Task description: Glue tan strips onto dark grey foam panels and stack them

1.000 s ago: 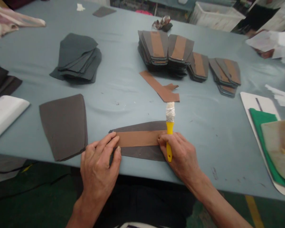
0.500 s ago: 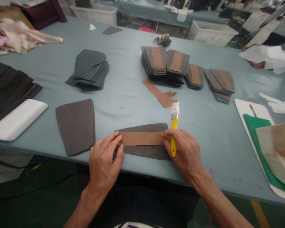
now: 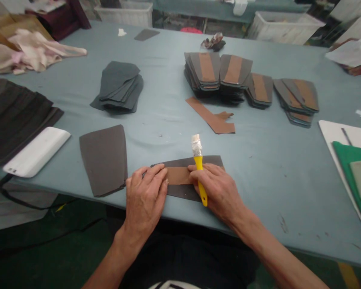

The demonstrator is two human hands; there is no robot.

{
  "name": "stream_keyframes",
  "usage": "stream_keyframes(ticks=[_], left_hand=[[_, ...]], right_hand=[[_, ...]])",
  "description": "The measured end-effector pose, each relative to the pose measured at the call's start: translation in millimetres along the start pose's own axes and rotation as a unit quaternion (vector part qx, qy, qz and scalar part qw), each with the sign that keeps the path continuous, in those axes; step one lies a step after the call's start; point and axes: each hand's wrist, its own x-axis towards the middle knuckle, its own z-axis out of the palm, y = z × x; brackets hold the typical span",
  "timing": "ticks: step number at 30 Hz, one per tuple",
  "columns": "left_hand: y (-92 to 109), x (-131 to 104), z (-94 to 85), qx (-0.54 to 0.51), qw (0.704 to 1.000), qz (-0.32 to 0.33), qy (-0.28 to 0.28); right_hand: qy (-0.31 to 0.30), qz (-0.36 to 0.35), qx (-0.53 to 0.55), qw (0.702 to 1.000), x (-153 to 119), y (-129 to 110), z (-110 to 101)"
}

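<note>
A dark grey panel (image 3: 185,192) lies at the table's front edge, with a brown strip (image 3: 178,176) running lengthwise over its middle. My left hand (image 3: 146,196) rests its fingertips on the strip's left end; the fingers are stretched out, not wrapped round anything. In my right hand (image 3: 218,186) is a yellow-handled brush (image 3: 199,164), its whitish bristles pointing away from me. The fingers of that hand touch the strip farther right and cover its right end. Left of my hands sits a stack of dark grey panels (image 3: 104,160).
Stacks of panels with brown strips (image 3: 207,68) stand farther back, near loose brown strips (image 3: 209,116). A dark stack (image 3: 118,86) and a white rounded object (image 3: 37,152) are on the left. At right lies a white board (image 3: 333,134) with green material (image 3: 345,160).
My right hand, with the brush, has moved left along the strip, closer to my left hand. The view has shifted slightly, and my left hand still rests at the strip's left end.
</note>
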Motion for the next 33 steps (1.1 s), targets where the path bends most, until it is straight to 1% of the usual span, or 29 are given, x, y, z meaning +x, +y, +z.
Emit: stream_keyframes(ticks=[4, 9, 16, 20, 24, 26, 29, 33], left_hand=[[-1.8, -2.0, -1.0, 0.017, 1.0, -0.004, -0.006], [-4.7, -8.7, -4.0, 0.027, 1.0, -0.009, 0.007], [-6.2, -10.2, -2.7, 0.023, 1.0, -0.006, 0.015], [-8.0, -12.2, -3.4, 0.009, 1.0, 0.001, 0.023], [-17.5, -14.1, -7.3, -0.013, 1.0, -0.003, 0.028], [-23.4, -11.6, -9.0, -0.022, 0.999, -0.016, 0.018], [-28.2, -0.6, -8.5, -0.037, 0.999, -0.026, -0.022], [-25.8, 23.7, -4.4, -0.035, 0.997, -0.002, -0.071]], right_hand=[[-0.012, 0.009, -0.004, 1.0, -3.6, 2.0, 1.2], [0.0, 0.027, -0.018, 0.999, -16.4, 7.2, -8.1], [0.01, 0.016, -0.051, 0.999, -23.6, 13.7, -14.1], [0.04, 0.01, -0.072, 0.997, -28.9, 17.5, -21.6], [0.088, 0.054, -0.099, 0.99, -44.3, 12.8, -33.4], [0.099, 0.081, -0.103, 0.986, -54.2, 6.2, -36.1], [0.112, 0.116, -0.117, 0.98, -68.7, -5.3, -34.7], [0.145, 0.161, -0.144, 0.966, -80.8, -17.0, -29.7]])
